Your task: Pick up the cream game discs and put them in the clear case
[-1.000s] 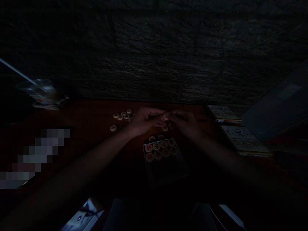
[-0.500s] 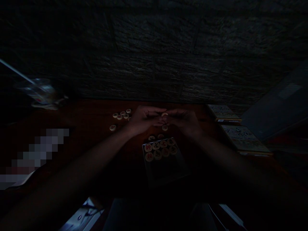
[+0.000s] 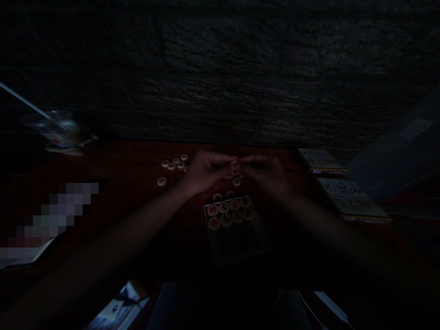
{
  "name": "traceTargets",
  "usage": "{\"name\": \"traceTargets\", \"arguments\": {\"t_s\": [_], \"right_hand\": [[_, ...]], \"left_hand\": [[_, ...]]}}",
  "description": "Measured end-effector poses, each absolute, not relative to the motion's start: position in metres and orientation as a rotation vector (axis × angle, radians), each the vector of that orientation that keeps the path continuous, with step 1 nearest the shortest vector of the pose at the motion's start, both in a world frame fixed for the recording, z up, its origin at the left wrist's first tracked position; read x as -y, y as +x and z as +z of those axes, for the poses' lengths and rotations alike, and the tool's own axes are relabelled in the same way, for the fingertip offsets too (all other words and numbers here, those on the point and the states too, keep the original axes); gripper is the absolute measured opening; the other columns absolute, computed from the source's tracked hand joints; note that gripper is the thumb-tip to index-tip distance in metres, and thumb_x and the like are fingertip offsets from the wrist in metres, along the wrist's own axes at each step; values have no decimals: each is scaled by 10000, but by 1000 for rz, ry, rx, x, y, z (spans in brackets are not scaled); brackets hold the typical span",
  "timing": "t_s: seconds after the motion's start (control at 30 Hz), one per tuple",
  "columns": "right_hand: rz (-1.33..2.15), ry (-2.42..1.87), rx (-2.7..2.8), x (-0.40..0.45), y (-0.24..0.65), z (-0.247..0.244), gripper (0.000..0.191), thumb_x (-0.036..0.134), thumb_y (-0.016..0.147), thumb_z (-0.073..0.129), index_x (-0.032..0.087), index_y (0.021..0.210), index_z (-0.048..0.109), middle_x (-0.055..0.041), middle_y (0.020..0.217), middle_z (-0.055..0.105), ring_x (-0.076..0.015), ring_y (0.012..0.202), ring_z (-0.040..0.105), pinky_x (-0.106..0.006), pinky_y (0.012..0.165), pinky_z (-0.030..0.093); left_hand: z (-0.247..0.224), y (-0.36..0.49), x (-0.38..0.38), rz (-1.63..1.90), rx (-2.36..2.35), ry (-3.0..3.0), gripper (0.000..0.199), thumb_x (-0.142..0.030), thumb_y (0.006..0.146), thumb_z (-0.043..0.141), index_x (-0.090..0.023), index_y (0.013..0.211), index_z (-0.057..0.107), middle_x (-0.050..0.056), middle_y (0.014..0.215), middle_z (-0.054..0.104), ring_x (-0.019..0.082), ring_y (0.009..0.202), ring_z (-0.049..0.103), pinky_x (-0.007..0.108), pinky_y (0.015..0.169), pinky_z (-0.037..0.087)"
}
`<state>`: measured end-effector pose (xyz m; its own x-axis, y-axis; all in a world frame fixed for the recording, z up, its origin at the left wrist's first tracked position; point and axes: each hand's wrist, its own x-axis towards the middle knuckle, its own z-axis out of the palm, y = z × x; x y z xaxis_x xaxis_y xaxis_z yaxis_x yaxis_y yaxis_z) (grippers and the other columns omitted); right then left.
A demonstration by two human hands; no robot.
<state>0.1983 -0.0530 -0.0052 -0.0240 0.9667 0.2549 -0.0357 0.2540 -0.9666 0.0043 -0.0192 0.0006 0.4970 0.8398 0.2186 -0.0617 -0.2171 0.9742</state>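
Observation:
My left hand (image 3: pixel 205 170) and my right hand (image 3: pixel 268 172) meet fingertip to fingertip over the table. Between them they pinch a round wooden Chinese chess piece (image 3: pixel 234 162); the fingers cover most of it. Just below the fingertips another chess piece (image 3: pixel 236 182) lies on the wood. Closer to me sits a shallow square box (image 3: pixel 237 245), with two rows of pieces marked in red and black along its far side. Two dim pieces, one of them a chess piece (image 3: pixel 217 196), lie against the box's far edge.
Several loose chess pieces (image 3: pixel 176 161) lie left of my left hand, with a single piece (image 3: pixel 162 181) nearer. Two flat printed boxes (image 3: pixel 352 197) rest at the right. A clear cup (image 3: pixel 62 130) with a straw stands far left. A stone wall (image 3: pixel 220 82) rises behind the dark table.
The fingertips have closed further around the chess piece, so less of it shows. The view has shifted very slightly; the other pieces and the box stay put.

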Motion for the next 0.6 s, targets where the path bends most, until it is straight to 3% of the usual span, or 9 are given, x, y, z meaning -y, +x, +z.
{"name": "traceTargets", "arguments": {"t_s": [0.2, 0.4, 0.6], "right_hand": [[976, -1045, 1343, 55, 197, -5, 353, 516, 705, 938, 192, 769, 815, -43, 724, 784, -154, 612, 702, -285, 603, 581], [973, -1063, 1340, 57, 196, -2, 351, 509, 709, 938, 189, 761, 805, -42, 717, 782, -159, 617, 713, -291, 608, 587], [981, -1037, 1371, 57, 198, -5, 374, 510, 689, 949, 188, 784, 785, -31, 684, 776, -157, 577, 701, -292, 586, 575]], "left_hand": [[2, 7, 22, 923, -597, 1631, 247, -330, 863, 825, -192, 1067, 848, 80, 966, 845, 208, 866, 819, 328, 848, 678], [1, 8, 21, 929, -549, 1734, 252, -248, 824, 821, -197, 1069, 841, 63, 905, 840, 193, 802, 807, 325, 822, 660], [0, 7, 20, 945, -609, 1765, 317, -224, 784, 839, -195, 1100, 825, 81, 994, 850, 220, 906, 819, 361, 901, 653]]}}
